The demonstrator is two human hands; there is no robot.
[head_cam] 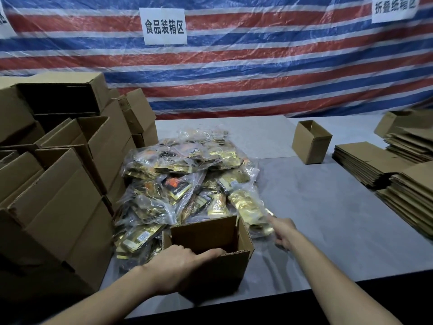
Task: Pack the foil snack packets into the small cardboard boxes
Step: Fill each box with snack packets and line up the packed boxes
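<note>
Grey bench (328, 219) carries a heap of foil packets (187, 174) in clear bags, just beyond both sets of fingers. Small open box (203, 233) sits at the heap's near side. L hand (178, 266): fingers curled over its near rim, grasping it. R hand (284, 233) is at a gold packet (248, 207); too blurred, can't tell if fingers grip.

Motion blur softens the right hand (282, 233); its hold on the clear plastic bag of gold foil packets (248, 207) is unreadable. Shadow hides the interior of the small open brown cardboard box (203, 233). Flattened brown cardboard stacks (407, 191) run off the right edge.
</note>
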